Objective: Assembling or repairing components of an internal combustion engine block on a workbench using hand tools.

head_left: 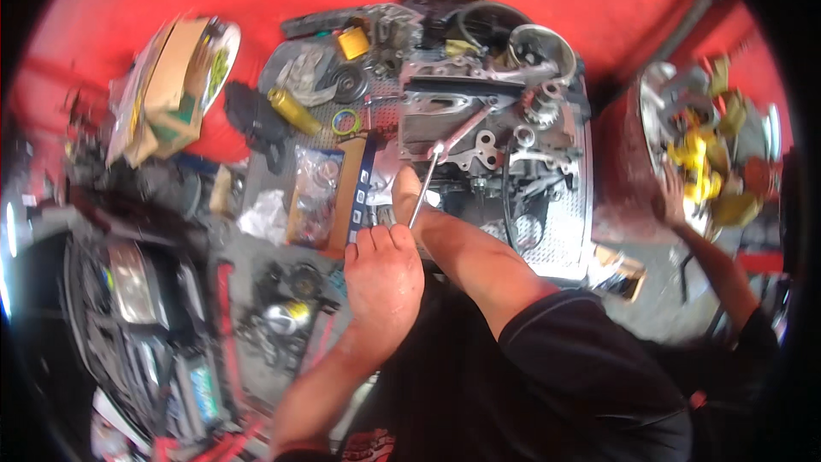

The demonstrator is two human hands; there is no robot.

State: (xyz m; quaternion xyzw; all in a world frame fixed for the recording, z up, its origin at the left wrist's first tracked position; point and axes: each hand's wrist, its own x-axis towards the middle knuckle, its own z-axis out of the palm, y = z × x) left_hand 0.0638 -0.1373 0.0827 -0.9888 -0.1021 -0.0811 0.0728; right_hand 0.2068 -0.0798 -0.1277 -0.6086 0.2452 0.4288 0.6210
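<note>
Left hand (382,278): forearm enters from the lower edge, back of hand up, fingers curled under toward the near edge of the work; whether it grips anything cannot be told.

Right hand (410,197): forearm runs in from the lower right, in a black sleeve; fingers closed around the near end of a long metal wrench (451,154), which slants up and right.

Wrench, far end: resting on the grey engine casing (479,133), centre of scene.

Engine casing: sits on a perforated metal tray (571,205).

Left of the casing: clear bag of small parts (312,192), a brass-coloured cylinder (293,111), a green ring (345,122).

Far left: open cardboard box (167,90).

Right: another person's hand (671,197) reaching into a round pan of yellow parts (705,154).
</note>
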